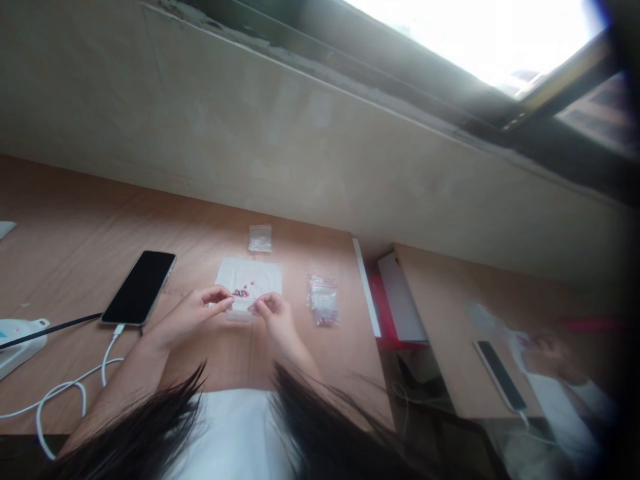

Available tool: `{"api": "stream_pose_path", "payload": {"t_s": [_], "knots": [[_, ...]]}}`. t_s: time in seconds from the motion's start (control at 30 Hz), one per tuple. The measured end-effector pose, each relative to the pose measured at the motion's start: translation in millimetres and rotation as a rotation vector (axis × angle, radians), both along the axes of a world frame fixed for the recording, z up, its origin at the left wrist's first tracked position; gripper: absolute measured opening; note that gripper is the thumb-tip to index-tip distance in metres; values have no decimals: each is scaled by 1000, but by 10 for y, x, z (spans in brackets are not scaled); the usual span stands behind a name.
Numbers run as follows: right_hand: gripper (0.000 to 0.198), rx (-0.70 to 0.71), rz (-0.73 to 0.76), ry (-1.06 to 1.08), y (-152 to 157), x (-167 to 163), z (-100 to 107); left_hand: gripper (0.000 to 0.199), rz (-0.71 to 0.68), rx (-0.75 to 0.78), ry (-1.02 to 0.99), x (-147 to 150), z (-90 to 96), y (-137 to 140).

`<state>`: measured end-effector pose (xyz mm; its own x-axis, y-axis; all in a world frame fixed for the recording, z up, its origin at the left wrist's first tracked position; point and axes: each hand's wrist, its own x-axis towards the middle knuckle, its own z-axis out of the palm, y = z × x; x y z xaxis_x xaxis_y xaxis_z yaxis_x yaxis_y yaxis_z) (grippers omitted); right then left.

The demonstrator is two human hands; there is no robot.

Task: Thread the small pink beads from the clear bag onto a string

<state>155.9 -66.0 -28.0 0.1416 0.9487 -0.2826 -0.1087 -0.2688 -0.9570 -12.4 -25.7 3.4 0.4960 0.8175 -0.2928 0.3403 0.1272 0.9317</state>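
A small clear plastic bag (241,312) is stretched between my two hands near the front edge of a white tissue (267,272). My left hand (215,301) pinches its left side, thumb against fingers. On the other side, my right hand (273,308) is closed in a pinch at the bag's right corner. Several small red and dark beads (241,292) lie on the tissue just beyond the bag. To the right rests a stack of clear zip bags (325,303) with reddish bits inside. Behind the tissue is another clear zip bag (261,239).
A black phone (139,288) with a white charging cable (105,357) lies left of my hands. A white power strip (25,340) is at the far left. Across a gap, a co-worker's blurred hands (547,357) are over a second table (440,293) with a phone (500,375).
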Motion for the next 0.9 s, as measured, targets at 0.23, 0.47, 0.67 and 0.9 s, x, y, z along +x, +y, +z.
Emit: {"api": "stream_pose_path", "payload": {"t_s": [0.23, 0.47, 0.67, 0.9], "knots": [[10, 32, 13, -98, 13, 3, -53, 26, 48, 19, 59, 15, -39, 5], [10, 54, 66, -115, 59, -42, 35, 26, -9, 70, 25, 95, 19, -9], [11, 91, 82, -119, 85, -58, 15, 33, -55, 64, 30, 142, -165, -10], [19, 44, 95, 36, 67, 9, -55, 29, -26, 83, 30, 105, -73, 1]]}}
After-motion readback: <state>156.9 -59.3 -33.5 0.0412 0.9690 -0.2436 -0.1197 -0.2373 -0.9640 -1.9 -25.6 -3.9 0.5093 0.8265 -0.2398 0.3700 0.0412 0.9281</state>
